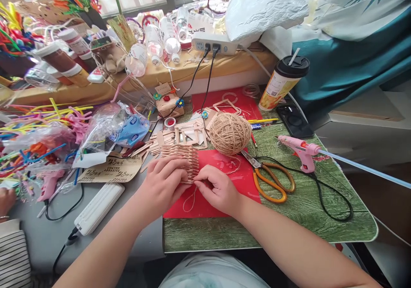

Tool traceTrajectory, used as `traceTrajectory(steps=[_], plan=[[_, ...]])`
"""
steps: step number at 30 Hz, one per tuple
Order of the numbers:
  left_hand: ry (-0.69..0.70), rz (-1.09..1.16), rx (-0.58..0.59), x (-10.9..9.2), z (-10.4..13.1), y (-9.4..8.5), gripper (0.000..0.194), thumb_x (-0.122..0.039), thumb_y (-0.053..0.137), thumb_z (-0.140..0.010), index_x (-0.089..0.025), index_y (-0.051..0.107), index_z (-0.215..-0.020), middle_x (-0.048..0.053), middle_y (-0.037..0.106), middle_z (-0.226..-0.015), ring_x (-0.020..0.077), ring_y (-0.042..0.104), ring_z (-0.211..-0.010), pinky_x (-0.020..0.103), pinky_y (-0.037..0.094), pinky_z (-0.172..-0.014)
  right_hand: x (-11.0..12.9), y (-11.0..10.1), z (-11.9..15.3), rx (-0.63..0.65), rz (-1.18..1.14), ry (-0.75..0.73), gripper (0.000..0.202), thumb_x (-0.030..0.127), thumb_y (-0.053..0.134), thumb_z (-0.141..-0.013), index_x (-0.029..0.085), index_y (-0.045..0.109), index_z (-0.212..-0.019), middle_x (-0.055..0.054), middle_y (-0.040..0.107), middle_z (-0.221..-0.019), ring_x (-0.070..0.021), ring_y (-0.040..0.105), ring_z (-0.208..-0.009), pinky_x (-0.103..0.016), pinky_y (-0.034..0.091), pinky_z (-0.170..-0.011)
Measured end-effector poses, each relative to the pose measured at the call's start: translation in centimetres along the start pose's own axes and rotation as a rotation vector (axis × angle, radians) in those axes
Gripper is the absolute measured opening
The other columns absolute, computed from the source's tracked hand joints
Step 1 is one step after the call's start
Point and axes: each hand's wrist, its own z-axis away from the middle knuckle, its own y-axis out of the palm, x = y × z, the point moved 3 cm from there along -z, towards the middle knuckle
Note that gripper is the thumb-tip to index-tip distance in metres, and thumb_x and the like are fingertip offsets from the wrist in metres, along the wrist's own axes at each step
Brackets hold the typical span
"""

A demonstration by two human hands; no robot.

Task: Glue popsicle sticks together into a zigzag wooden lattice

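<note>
A woven piece of thin wooden sticks (pixel 181 153) lies over the red sheet (pixel 218 208). My left hand (pixel 167 183) rests on its near left part, fingers wrapped over it. At its lower right corner, my right hand (pixel 216 189) pinches the end of a thin twine (pixel 189 202), which hangs in a loop on the sheet. Just beyond my right hand sits a large ball of twine (pixel 230 133). Orange-handled scissors (pixel 272 181) lie open to its right.
A pink glue gun (pixel 300 151), a phone (pixel 294 120) and a lidded cup (pixel 284 82) stand or lie right. White power strip (pixel 99 208), sandpaper (pixel 112 168) and bagged craft stems are left. Another person's hand (pixel 6 200) shows at the far left edge.
</note>
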Motion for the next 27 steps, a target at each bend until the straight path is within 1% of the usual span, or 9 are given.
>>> traceTrajectory(steps=[3, 7, 13, 18, 20, 23, 27], plan=[[-0.042, 0.027, -0.043, 0.1, 0.6, 0.2, 0.011, -0.027, 0.068, -0.107, -0.024, 0.059, -0.101, 0.006, 0.075, -0.138, 0.0275, 0.063, -0.135, 0.046, 0.039, -0.109, 0.2, -0.1, 0.0, -0.001, -0.027, -0.020, 0.011, 0.017, 0.066, -0.105, 0.024, 0.072, -0.111, -0.005, 0.071, -0.095, -0.0197, 0.069, -0.088, -0.035, 0.058, -0.078], [-0.071, 0.070, -0.099, 0.5, 1.8, 1.0, 0.012, -0.024, 0.071, -0.105, -0.025, 0.059, -0.104, 0.007, 0.075, -0.137, 0.0285, 0.060, -0.137, 0.048, 0.040, -0.112, 0.2, -0.2, 0.0, 0.006, -0.033, -0.033, 0.013, 0.015, 0.067, -0.105, 0.024, 0.072, -0.113, -0.006, 0.072, -0.096, -0.0194, 0.069, -0.089, -0.034, 0.059, -0.079], [-0.123, 0.136, -0.179, 0.9, 3.2, 1.9, 0.017, -0.021, 0.074, -0.102, -0.026, 0.058, -0.105, 0.009, 0.073, -0.135, 0.0292, 0.058, -0.138, 0.050, 0.042, -0.116, 0.6, -0.4, 0.1, 0.024, 0.013, -0.040, 0.014, 0.016, 0.067, -0.105, 0.025, 0.072, -0.114, -0.006, 0.072, -0.096, -0.0201, 0.070, -0.087, -0.035, 0.060, -0.077], [-0.125, 0.139, -0.202, 0.7, 3.0, 1.7, 0.018, -0.023, 0.076, -0.101, -0.025, 0.059, -0.105, 0.008, 0.075, -0.131, 0.0291, 0.059, -0.137, 0.049, 0.044, -0.116, 1.3, -0.6, 0.0, 0.024, 0.066, -0.051, 0.014, 0.017, 0.065, -0.105, 0.026, 0.072, -0.114, -0.006, 0.073, -0.095, -0.0204, 0.070, -0.084, -0.035, 0.061, -0.073], [-0.121, 0.139, -0.204, 0.6, 2.9, 1.7, 0.017, -0.023, 0.076, -0.101, -0.025, 0.059, -0.105, 0.007, 0.076, -0.130, 0.0289, 0.060, -0.137, 0.049, 0.043, -0.117, 1.3, -0.6, -0.1, 0.016, 0.078, -0.042, 0.014, 0.017, 0.065, -0.106, 0.026, 0.072, -0.113, -0.006, 0.073, -0.094, -0.0207, 0.070, -0.085, -0.036, 0.061, -0.074], [-0.120, 0.144, -0.198, 0.6, 3.0, 1.7, 0.018, -0.021, 0.076, -0.101, -0.025, 0.059, -0.105, 0.007, 0.075, -0.131, 0.0285, 0.059, -0.138, 0.049, 0.043, -0.118, 1.2, -0.5, -0.1, 0.024, 0.071, -0.031, 0.014, 0.016, 0.066, -0.105, 0.026, 0.072, -0.112, -0.006, 0.072, -0.094, -0.0209, 0.070, -0.087, -0.036, 0.061, -0.076], [-0.135, 0.157, -0.205, 0.9, 3.5, 2.1, 0.020, -0.020, 0.076, -0.099, -0.025, 0.058, -0.106, 0.009, 0.074, -0.132, 0.0288, 0.057, -0.140, 0.051, 0.043, -0.120, 0.7, -0.3, -0.1, 0.036, 0.023, -0.017, 0.013, 0.016, 0.067, -0.104, 0.025, 0.073, -0.111, -0.005, 0.071, -0.092, -0.0195, 0.069, -0.085, -0.034, 0.059, -0.074]])
